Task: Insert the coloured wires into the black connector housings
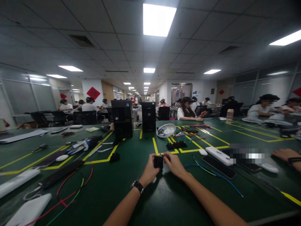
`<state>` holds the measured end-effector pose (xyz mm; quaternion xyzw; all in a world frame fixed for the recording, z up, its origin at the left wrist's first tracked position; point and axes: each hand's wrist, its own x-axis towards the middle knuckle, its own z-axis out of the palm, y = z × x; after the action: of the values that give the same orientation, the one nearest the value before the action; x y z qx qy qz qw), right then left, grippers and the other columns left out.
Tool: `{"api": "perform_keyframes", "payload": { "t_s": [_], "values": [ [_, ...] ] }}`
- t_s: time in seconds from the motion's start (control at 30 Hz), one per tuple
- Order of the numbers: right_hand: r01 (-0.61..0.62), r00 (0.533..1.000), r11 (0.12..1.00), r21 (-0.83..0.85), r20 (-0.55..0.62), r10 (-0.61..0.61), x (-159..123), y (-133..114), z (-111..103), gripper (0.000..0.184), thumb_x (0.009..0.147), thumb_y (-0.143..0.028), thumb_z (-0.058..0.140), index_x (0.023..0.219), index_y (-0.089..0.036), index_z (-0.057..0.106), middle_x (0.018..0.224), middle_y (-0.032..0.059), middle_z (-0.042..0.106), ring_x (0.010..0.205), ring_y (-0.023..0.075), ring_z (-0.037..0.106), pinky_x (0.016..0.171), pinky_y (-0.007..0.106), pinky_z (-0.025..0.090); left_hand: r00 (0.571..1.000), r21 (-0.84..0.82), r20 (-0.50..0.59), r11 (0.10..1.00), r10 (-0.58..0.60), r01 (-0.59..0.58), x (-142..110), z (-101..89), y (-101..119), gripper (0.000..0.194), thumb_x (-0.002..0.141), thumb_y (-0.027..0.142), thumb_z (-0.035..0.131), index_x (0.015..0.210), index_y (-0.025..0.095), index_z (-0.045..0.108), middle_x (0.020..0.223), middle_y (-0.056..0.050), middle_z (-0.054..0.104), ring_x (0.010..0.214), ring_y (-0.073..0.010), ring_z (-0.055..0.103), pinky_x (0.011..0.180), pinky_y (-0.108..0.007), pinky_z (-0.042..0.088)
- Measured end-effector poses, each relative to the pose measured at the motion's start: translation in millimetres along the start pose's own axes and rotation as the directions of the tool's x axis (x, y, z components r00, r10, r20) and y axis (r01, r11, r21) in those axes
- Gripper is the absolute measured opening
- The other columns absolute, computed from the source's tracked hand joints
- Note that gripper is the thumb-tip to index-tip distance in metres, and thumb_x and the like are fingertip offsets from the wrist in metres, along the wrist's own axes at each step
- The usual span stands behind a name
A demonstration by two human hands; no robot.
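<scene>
Over the green table, my left hand (150, 169) is closed around a small black block-like piece (158, 162), with a dark watch on that wrist. My right hand (173, 164) pinches at the right edge of the same piece; its fingertips are closed, and I cannot make out whether they hold a separate small part. Beyond my hands, several similar black pieces (176, 145) lie in a row inside yellow tape lines. Another black piece (114, 157) sits to the left.
Two black computer cases (148, 116) stand at the back. A white basket (166, 130) and bundles of coloured wires (195, 129) lie right of them. On the right are a white power bank (219, 156), a phone (218, 167) and another person's hand (285, 154). Loose wires (70, 197) lie left.
</scene>
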<state>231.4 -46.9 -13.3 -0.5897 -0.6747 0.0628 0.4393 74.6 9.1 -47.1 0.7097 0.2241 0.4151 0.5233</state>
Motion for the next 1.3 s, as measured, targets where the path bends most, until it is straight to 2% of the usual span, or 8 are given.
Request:
{"api": "perform_keyframes", "payload": {
  "t_s": [0.1, 0.23, 0.4, 0.57, 0.83, 1.03, 1.13, 1.3],
  "values": [
    [-0.062, 0.998, 0.988, 0.138, 0.023, 0.060, -1, -5, 6, 0.019, 0.087, -0.026, 0.042, 0.092, -0.017, 0.058, 0.065, -0.0010, 0.061, 0.050, 0.0115, 0.055, 0.049, 0.021, 0.041, 0.996, -0.133, -0.034, 0.988, -0.078, 0.073, -7, -3.9, 5, 0.063, 0.063, 0.009, 0.065, 0.113, 0.022, 0.028, 0.098, -0.005, 0.058, 0.087, -0.0163, 0.060, 0.075, -0.028, 0.046],
    [-0.157, 0.985, 0.920, 0.360, 0.122, 0.120, -4, -16, 15, 0.022, 0.086, -0.033, 0.042, 0.101, -0.018, 0.050, 0.066, -0.0042, 0.057, 0.037, 0.0091, 0.046, 0.034, 0.019, 0.033, 0.992, -0.271, -0.075, 0.960, -0.100, 0.076, -13, -6.1, 11, 0.068, 0.064, 0.011, 0.068, 0.115, 0.022, 0.024, 0.097, -0.004, 0.059, 0.087, -0.0147, 0.060, 0.078, -0.028, 0.045],
    [-0.079, 0.992, 0.931, 0.356, 0.124, 0.037, -7, -26, 19, 0.017, 0.087, -0.032, 0.042, 0.092, -0.019, 0.052, 0.067, -0.0028, 0.059, 0.045, 0.0106, 0.053, 0.045, 0.021, 0.041, 0.980, -0.311, -0.166, 0.949, -0.105, 0.049, -13, -5.6, 19, 0.082, 0.063, 0.019, 0.075, 0.127, 0.023, 0.023, 0.106, -0.007, 0.059, 0.093, -0.0166, 0.060, 0.087, -0.033, 0.044],
    [-0.001, 1.000, 0.972, 0.235, -0.004, 0.002, -4, -29, 7, 0.019, 0.087, -0.034, 0.046, 0.094, -0.019, 0.056, 0.072, 0.0001, 0.062, 0.055, 0.0133, 0.058, 0.055, 0.024, 0.045, 0.977, -0.418, -0.161, 0.906, -0.141, 0.062, -11, -6.8, 18, 0.097, 0.063, 0.011, 0.072, 0.138, 0.032, 0.014, 0.116, -0.008, 0.056, 0.096, -0.0189, 0.061, 0.087, -0.037, 0.046],
    [-0.029, 0.998, 0.987, 0.159, -0.058, 0.038, -1, -28, 4, 0.022, 0.079, -0.037, 0.057, 0.079, -0.016, 0.060, 0.071, 0.0034, 0.064, 0.060, 0.0153, 0.057, 0.054, 0.025, 0.044, 0.957, -0.655, -0.141, 0.749, -0.252, 0.101, -4, -2.7, 17, 0.055, 0.069, 0.007, 0.052, 0.121, 0.021, 0.038, 0.105, -0.008, 0.059, 0.099, -0.0164, 0.060, 0.094, -0.037, 0.044],
    [-0.052, 0.998, 0.983, 0.173, -0.030, 0.058, -2, -27, 10, 0.020, 0.079, -0.037, 0.056, 0.080, -0.017, 0.057, 0.064, 0.0011, 0.061, 0.053, 0.0143, 0.055, 0.049, 0.024, 0.042, 0.950, -0.703, -0.142, 0.704, -0.279, 0.102, -4, -0.9, 21, 0.049, 0.070, 0.009, 0.050, 0.116, 0.021, 0.040, 0.104, -0.008, 0.059, 0.094, -0.0160, 0.061, 0.091, -0.038, 0.045],
    [-0.077, 0.990, 0.973, 0.216, -0.097, 0.100, -1, -32, 3, 0.021, 0.082, -0.039, 0.052, 0.085, -0.018, 0.053, 0.064, 0.0016, 0.063, 0.049, 0.0150, 0.056, 0.048, 0.025, 0.043, 0.953, -0.711, -0.127, 0.695, -0.275, 0.105, -3, -1.8, 21, 0.045, 0.072, 0.012, 0.051, 0.115, 0.022, 0.040, 0.103, -0.008, 0.059, 0.092, -0.0175, 0.062, 0.090, -0.041, 0.046],
    [-0.020, 0.971, 0.999, -0.046, -0.238, 0.009, -4, -41, -11, 0.017, 0.085, -0.034, 0.048, 0.091, -0.019, 0.052, 0.076, 0.0047, 0.069, 0.071, 0.0200, 0.066, 0.069, 0.029, 0.047, 0.954, -0.760, -0.108, 0.642, -0.279, 0.102, -3, -2.7, 23, 0.039, 0.078, 0.017, 0.049, 0.116, 0.020, 0.041, 0.097, -0.008, 0.061, 0.086, -0.0179, 0.064, 0.087, -0.041, 0.047]
  ]
}}
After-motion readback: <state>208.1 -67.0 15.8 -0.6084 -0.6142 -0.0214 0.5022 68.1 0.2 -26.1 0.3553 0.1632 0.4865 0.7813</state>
